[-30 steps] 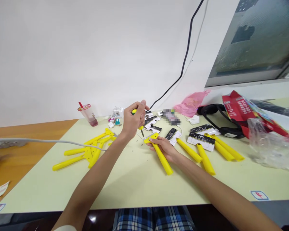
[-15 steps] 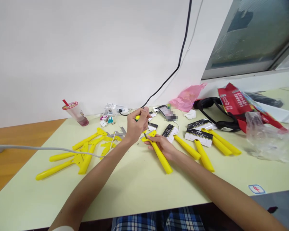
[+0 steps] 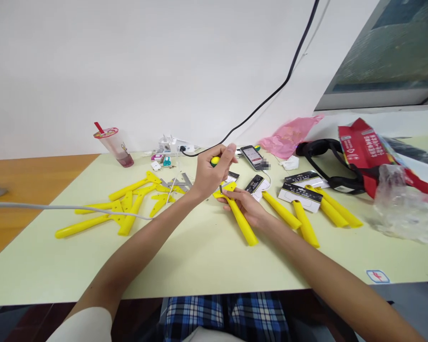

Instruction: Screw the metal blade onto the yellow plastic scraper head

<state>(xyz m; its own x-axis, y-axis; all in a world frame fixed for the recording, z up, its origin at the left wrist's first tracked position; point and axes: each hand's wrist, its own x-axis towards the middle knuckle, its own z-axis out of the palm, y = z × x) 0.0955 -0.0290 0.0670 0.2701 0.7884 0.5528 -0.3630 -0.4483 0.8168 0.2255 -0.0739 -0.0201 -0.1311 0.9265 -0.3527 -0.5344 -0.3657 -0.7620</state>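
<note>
My left hand [image 3: 214,172] is wrapped round the yellow and green handle of a screwdriver [image 3: 215,161], whose shaft points down. The shaft's tip meets the flat head of a yellow-handled tool [image 3: 243,222]. Fingers of my right hand [image 3: 245,205] pinch that head from the right, while the handle slants toward me. Several yellow handle parts [image 3: 133,213] lie in a group on the left, beside grey metal blades [image 3: 186,180]. More yellow handles [image 3: 281,210] rest to the right, near black and white cards [image 3: 299,196].
The pale table [image 3: 185,266] also holds a cup with a red straw [image 3: 117,151], a power strip [image 3: 176,145], a phone [image 3: 251,156], pink plastic [image 3: 288,137], a black strapped object [image 3: 337,183], a red bag [image 3: 360,145] and clear plastic [image 3: 403,204]. A grey cable [image 3: 74,207] crosses the left side.
The camera view has shifted, so most things appear a little higher and the right-hand items further right. Both hands keep their hold on the screwdriver and yellow tool.
</note>
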